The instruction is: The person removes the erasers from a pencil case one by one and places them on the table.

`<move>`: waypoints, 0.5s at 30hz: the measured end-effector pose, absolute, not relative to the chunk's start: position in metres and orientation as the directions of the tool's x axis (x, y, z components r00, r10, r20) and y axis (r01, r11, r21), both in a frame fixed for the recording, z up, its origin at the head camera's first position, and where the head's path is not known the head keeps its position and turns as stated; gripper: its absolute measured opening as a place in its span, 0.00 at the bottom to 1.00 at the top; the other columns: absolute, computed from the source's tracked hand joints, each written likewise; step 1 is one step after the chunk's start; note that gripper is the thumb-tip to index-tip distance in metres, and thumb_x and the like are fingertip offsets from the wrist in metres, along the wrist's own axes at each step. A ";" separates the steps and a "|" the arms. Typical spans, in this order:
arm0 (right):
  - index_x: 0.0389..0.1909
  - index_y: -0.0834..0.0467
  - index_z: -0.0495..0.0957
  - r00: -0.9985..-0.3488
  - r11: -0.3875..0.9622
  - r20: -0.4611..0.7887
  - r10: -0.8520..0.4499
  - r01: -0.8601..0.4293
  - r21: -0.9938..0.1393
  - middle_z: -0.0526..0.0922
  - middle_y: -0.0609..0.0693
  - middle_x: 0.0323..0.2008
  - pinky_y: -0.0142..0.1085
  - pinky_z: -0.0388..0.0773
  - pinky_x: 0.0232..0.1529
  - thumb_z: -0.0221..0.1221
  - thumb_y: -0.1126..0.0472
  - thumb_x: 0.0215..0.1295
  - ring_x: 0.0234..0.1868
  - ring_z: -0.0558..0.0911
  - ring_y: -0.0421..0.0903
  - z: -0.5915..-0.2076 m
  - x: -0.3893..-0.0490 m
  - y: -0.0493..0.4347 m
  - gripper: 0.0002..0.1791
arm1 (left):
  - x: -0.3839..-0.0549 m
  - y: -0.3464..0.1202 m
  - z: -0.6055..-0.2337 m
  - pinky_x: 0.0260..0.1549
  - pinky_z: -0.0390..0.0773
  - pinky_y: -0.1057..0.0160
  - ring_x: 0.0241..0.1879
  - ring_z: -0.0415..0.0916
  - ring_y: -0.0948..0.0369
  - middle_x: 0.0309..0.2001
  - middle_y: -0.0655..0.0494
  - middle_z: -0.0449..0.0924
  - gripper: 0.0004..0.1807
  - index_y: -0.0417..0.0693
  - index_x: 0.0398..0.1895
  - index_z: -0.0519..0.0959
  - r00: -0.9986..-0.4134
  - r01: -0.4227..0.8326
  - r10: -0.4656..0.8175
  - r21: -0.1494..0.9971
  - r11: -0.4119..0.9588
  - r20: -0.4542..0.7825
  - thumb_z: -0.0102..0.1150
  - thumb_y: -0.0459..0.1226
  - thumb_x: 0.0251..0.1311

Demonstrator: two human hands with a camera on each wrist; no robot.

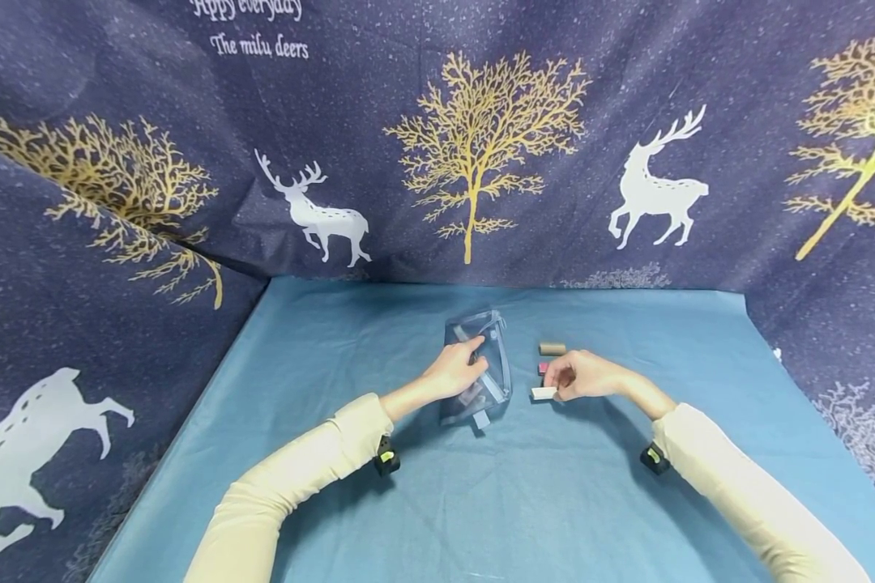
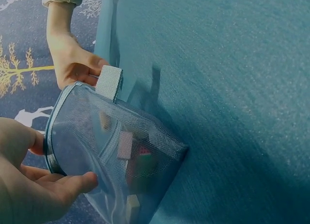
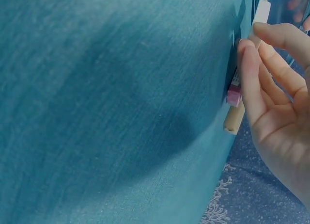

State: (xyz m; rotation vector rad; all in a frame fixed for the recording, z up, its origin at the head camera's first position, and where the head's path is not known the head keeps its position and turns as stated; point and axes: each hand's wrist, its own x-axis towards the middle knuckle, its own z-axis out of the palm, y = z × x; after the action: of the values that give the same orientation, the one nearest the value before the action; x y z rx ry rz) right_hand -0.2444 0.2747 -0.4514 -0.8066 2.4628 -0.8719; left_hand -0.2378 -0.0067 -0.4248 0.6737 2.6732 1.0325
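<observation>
Head, white block (image 1: 543, 393): stretched crosswise, free end leftward
Right grip (image 1: 586, 375): pinching its hidden end
Left grip (image 1: 456, 371): curled round mesh pouch (image 2: 109, 149)

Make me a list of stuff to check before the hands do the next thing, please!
1. Right hand pinching the white block: ok.
2. Left hand holding the pouch: ok.
3. White block inside the pouch: not ok, it is outside, to the right in the head view.
4. Pouch mouth wide enough for the block: cannot tell.
5. Pink block and tan cylinder inside too: not ok, both lie outside on the blue cloth.
</observation>
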 end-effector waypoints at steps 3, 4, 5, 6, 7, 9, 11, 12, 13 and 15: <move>0.31 0.54 0.80 -0.755 0.642 -0.163 -0.635 -0.399 -0.655 0.82 0.46 0.26 0.30 0.77 0.30 0.63 0.67 0.45 0.27 0.79 0.36 -0.451 -0.244 0.276 0.10 | -0.238 -0.007 -0.425 0.08 0.58 0.71 0.07 0.50 0.68 0.07 0.64 0.56 0.29 0.40 0.67 0.60 -0.875 0.344 0.483 0.676 0.652 -0.021 0.42 0.40 0.61; 0.31 0.54 0.80 -0.757 0.645 -0.158 -0.634 -0.405 -0.648 0.82 0.45 0.26 0.29 0.77 0.31 0.63 0.67 0.45 0.27 0.79 0.36 -0.451 -0.245 0.277 0.10 | -0.239 -0.007 -0.425 0.08 0.57 0.71 0.07 0.50 0.68 0.07 0.63 0.56 0.29 0.40 0.67 0.60 -0.875 0.343 0.483 0.676 0.652 -0.021 0.42 0.40 0.61; 0.31 0.55 0.81 -0.759 0.649 -0.155 -0.633 -0.410 -0.641 0.83 0.45 0.26 0.29 0.77 0.31 0.64 0.66 0.45 0.27 0.79 0.36 -0.451 -0.245 0.277 0.10 | -0.239 -0.007 -0.425 0.08 0.57 0.71 0.06 0.50 0.68 0.07 0.63 0.56 0.29 0.41 0.67 0.60 -0.876 0.344 0.483 0.676 0.652 -0.020 0.42 0.40 0.61; 0.31 0.55 0.81 -0.760 0.651 -0.150 -0.633 -0.417 -0.634 0.83 0.45 0.26 0.29 0.77 0.31 0.64 0.66 0.45 0.27 0.79 0.36 -0.451 -0.245 0.278 0.10 | -0.239 -0.007 -0.425 0.07 0.57 0.71 0.06 0.50 0.68 0.07 0.64 0.56 0.30 0.41 0.67 0.60 -0.875 0.345 0.483 0.674 0.653 -0.019 0.42 0.40 0.61; 0.31 0.54 0.81 -0.761 0.655 -0.149 -0.631 -0.420 -0.628 0.83 0.45 0.26 0.29 0.77 0.32 0.64 0.66 0.45 0.27 0.80 0.36 -0.451 -0.245 0.278 0.10 | -0.239 -0.007 -0.425 0.07 0.56 0.71 0.06 0.50 0.68 0.07 0.63 0.57 0.30 0.41 0.67 0.60 -0.875 0.345 0.483 0.677 0.651 -0.019 0.42 0.40 0.61; 0.31 0.54 0.81 -0.763 0.657 -0.142 -0.631 -0.427 -0.621 0.83 0.45 0.26 0.29 0.77 0.32 0.64 0.66 0.46 0.27 0.80 0.36 -0.452 -0.245 0.279 0.09 | -0.239 -0.007 -0.424 0.07 0.56 0.71 0.06 0.50 0.68 0.07 0.63 0.57 0.30 0.41 0.67 0.60 -0.875 0.343 0.484 0.681 0.647 -0.019 0.42 0.40 0.61; 0.32 0.54 0.81 -0.762 0.656 -0.140 -0.632 -0.430 -0.620 0.83 0.45 0.26 0.29 0.77 0.31 0.65 0.65 0.46 0.27 0.80 0.36 -0.452 -0.245 0.280 0.09 | -0.238 -0.007 -0.424 0.06 0.55 0.71 0.06 0.50 0.68 0.06 0.63 0.57 0.30 0.41 0.67 0.60 -0.875 0.340 0.483 0.685 0.645 -0.020 0.42 0.40 0.60; 0.32 0.54 0.81 -0.762 0.656 -0.140 -0.632 -0.431 -0.620 0.83 0.45 0.26 0.29 0.77 0.30 0.65 0.64 0.47 0.27 0.80 0.36 -0.453 -0.245 0.280 0.09 | -0.238 -0.007 -0.424 0.06 0.55 0.71 0.05 0.50 0.68 0.06 0.63 0.57 0.30 0.41 0.67 0.60 -0.875 0.339 0.484 0.686 0.644 -0.022 0.42 0.40 0.60; 0.32 0.54 0.81 -0.762 0.656 -0.138 -0.633 -0.432 -0.619 0.83 0.45 0.26 0.29 0.77 0.30 0.65 0.64 0.47 0.27 0.80 0.36 -0.453 -0.245 0.280 0.09 | -0.238 -0.007 -0.424 0.06 0.55 0.71 0.05 0.50 0.68 0.06 0.63 0.57 0.30 0.41 0.67 0.60 -0.873 0.340 0.486 0.687 0.642 -0.022 0.42 0.40 0.60; 0.32 0.54 0.81 -0.763 0.653 -0.130 -0.633 -0.436 -0.620 0.83 0.45 0.27 0.29 0.77 0.30 0.65 0.64 0.47 0.27 0.80 0.36 -0.453 -0.245 0.280 0.09 | -0.237 -0.007 -0.424 0.07 0.56 0.71 0.05 0.50 0.68 0.06 0.63 0.57 0.30 0.40 0.67 0.60 -0.871 0.347 0.492 0.684 0.642 -0.019 0.42 0.40 0.61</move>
State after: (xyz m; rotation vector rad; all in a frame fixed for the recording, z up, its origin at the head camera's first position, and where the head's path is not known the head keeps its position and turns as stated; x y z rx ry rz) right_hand -0.2452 0.2804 -0.4527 -0.8504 2.5369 -0.8240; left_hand -0.2371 -0.0069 -0.4244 0.6877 2.6577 1.0438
